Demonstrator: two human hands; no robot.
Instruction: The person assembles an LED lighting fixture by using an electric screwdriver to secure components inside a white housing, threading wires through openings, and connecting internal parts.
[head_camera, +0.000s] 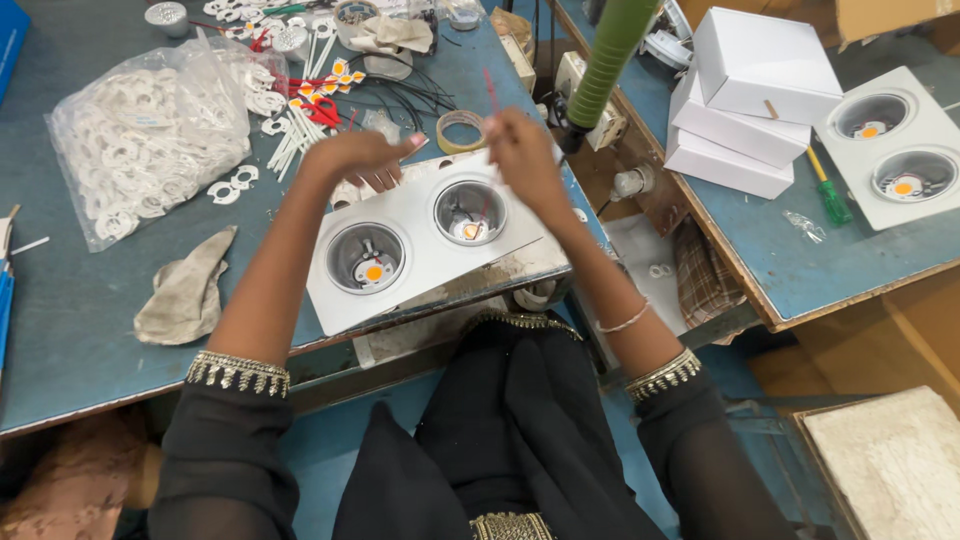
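On the far left of the blue surface (60, 330) lies a clear bag of white rings (140, 140). Below it sits a crumpled grey rag (190, 290). Near the bag, a few loose white rings (232, 184) and thin white tubes (292, 140) are spread out, with some red and black wires (395, 95) behind them.

The left hand (355, 158) hovers just over the back edge of a white double light frame (425, 245). Its grip is loose, with the fingers bent and a little apart, and I cannot tell if it holds anything. The frame lies flat at the front edge of the surface, right in front of the person. It has two round silver cups. The left cup (368, 258) has an orange dot in the middle.

The right hand (520, 150) is raised above the right cup (468, 212). Its grip is pinched together on a thin red wire (490, 90) that sticks up from the fingers. A roll of tape (461, 131) lies just behind the hands.

A green handled tool (610, 50) hangs down beside the right hand. Farther right, on another surface (790, 270), stand stacked white boxes (745, 100), a green screwdriver (828, 192) and a second double light frame (895, 145).
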